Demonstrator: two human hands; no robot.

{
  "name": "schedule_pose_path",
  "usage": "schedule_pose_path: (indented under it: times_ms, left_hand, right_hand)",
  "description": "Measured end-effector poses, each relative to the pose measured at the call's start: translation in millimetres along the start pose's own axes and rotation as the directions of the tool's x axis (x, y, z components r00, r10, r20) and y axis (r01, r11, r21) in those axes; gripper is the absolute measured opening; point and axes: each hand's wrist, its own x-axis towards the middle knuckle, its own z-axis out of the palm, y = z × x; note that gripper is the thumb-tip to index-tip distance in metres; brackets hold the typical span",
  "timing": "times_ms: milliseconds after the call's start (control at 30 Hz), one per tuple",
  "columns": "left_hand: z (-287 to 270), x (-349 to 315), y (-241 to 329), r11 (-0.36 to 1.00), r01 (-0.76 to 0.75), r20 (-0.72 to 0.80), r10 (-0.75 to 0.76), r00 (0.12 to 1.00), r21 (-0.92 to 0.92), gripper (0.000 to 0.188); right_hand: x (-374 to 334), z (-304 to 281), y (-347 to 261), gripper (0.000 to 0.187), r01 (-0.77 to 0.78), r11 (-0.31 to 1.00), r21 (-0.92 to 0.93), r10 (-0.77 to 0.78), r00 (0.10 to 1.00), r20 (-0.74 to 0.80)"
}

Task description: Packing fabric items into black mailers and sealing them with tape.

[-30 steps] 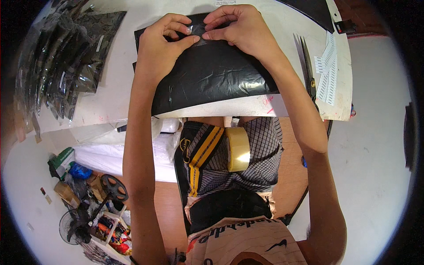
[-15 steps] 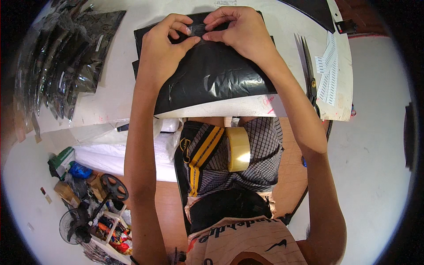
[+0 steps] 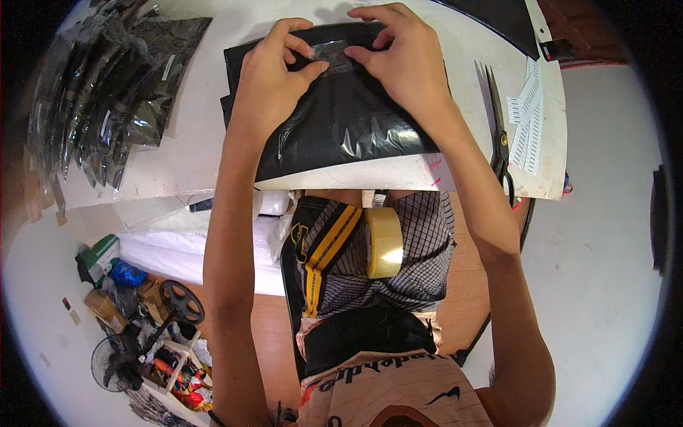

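Hiding parts of a black bag (image 3: 341, 107), hands (image 3: 274, 78) (image 3: 409, 64) sit apart, right spread, left grip unclear.

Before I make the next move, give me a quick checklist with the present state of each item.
1. Bag lying on the table: ok, wrinkled, under both hands.
2. Clear tape in place between the hands: ok, near the bag's far edge.
3. Tape stuck down flat: cannot tell.
4. Right hand open: ok, thumb and forefinger spread apart; whether the left hand grips the tape, cannot tell.
5. Scissors away from the bag: ok, on the table to its right, beside the label strips.
6. Tape roll on the table: not ok, it sits on the lap.
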Motion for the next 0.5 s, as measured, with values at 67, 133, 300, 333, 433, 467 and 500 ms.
schedule_pose_path:
  times_ms: [67, 133, 300, 333, 433, 467, 500]
  left_hand:
    - [-4.9, 0.6, 1.5, 1.0, 0.006, 0.011, -0.006, 1.0, 0.003, 0.052]
    - [-5.1, 1.6, 0.7, 1.0, 0.011, 0.022, -0.011, 1.0, 0.002, 0.052]
    - [-5.4, 3.9, -0.5, 0.999, -0.029, -0.009, 0.029, 1.0, 0.042, 0.051]
    - [-7.3, 3.9, -0.5, 0.999, -0.032, -0.01, 0.033, 0.999, 0.043, 0.051]
    - [-13.7, 2.6, -9.0, 0.99, -0.026, -0.036, 0.031, 0.999, 0.14, 0.047]
    - [-14.8, 1.3, -10.7, 0.974, -0.056, -0.107, 0.081, 0.991, 0.22, 0.042]
    - [-15.4, 1.3, -12.3, 0.951, -0.078, -0.174, 0.135, 0.976, 0.3, 0.037]
  right_hand:
    - [-13.1, 11.4, 1.8, 0.033, 0.077, 0.988, -0.136, -0.09, 0.992, -0.09]
    - [-29.2, 21.4, 1.5, 0.023, 0.332, 0.927, -0.175, -0.349, 0.934, -0.079]
    - [-50.9, 28.7, -0.5, 0.051, 0.428, 0.787, -0.444, -0.387, 0.903, 0.185]
    - [-52.2, 28.3, -1.2, 0.051, 0.428, 0.787, -0.445, -0.388, 0.903, 0.182]
    - [-52.3, 26.8, -6.3, 0.058, 0.398, 0.818, -0.416, -0.354, 0.917, 0.181]
    - [-52.3, 25.7, -5.1, 0.062, 0.383, 0.82, -0.426, -0.335, 0.924, 0.185]
    - [-52.3, 24.7, -4.1, 0.066, 0.369, 0.821, -0.436, -0.317, 0.929, 0.189]
